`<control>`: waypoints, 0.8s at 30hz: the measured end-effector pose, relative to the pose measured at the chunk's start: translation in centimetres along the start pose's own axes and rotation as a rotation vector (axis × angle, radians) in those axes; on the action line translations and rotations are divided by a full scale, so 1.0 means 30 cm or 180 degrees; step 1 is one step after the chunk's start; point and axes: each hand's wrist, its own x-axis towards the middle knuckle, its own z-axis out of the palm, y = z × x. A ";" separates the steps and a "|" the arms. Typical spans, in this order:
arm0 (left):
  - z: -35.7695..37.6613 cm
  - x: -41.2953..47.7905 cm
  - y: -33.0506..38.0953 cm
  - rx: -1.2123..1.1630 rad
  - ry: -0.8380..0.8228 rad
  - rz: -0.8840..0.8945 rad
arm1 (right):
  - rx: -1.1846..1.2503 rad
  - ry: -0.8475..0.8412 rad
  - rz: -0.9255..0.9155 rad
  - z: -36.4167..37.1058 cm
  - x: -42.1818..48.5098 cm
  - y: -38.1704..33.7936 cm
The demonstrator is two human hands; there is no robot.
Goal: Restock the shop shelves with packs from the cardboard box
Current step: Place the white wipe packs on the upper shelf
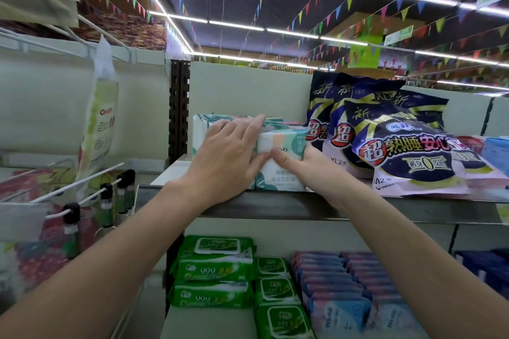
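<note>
Several white and teal packs (286, 143) stand in a row on the top shelf (275, 205), at its left end. My left hand (228, 154) lies flat over the front of the left packs, fingers straight and reaching across their tops. My right hand (305, 166) holds the front right pack from its right side, thumb laid across its face. The two hands nearly touch at the thumbs. The cardboard box is out of view.
Dark blue bagged packs (402, 140) lean right of the teal packs on the same shelf. Below sit green wipe packs (217, 270) and blue and pink packs (341, 289). At left, hook rails (82, 190) carry hanging goods, and a brown slotted upright (179, 107) stands behind.
</note>
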 end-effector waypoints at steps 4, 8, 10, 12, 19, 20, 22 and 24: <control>-0.033 -0.009 -0.021 -0.0379 0.0663 -0.0075 | 0.0367 0.0058 0.0427 -0.030 -0.003 -0.017; -0.102 -0.021 -0.046 -0.1578 0.0634 -0.1440 | 0.1543 0.0511 0.0602 -0.059 0.051 -0.026; -0.110 -0.006 -0.083 -0.2706 0.0207 -0.2386 | 0.1995 0.0758 0.0703 -0.068 0.081 -0.037; -0.102 0.015 -0.112 -0.3232 -0.0090 -0.2934 | 0.2252 0.0821 0.0910 -0.063 0.120 -0.039; -0.008 0.027 -0.115 -0.4179 -0.0422 -0.3098 | 0.2228 0.0416 0.1328 -0.017 0.158 -0.049; -0.002 0.033 -0.114 -0.4229 -0.0392 -0.3130 | 0.2174 0.0367 0.1347 -0.015 0.158 -0.048; 0.006 0.038 -0.108 -0.4266 -0.0359 -0.3123 | 0.2104 0.0283 0.1383 -0.011 0.165 -0.042; 0.014 0.039 -0.112 -0.4274 -0.0377 -0.3127 | 0.2090 0.0275 0.1382 -0.010 0.171 -0.039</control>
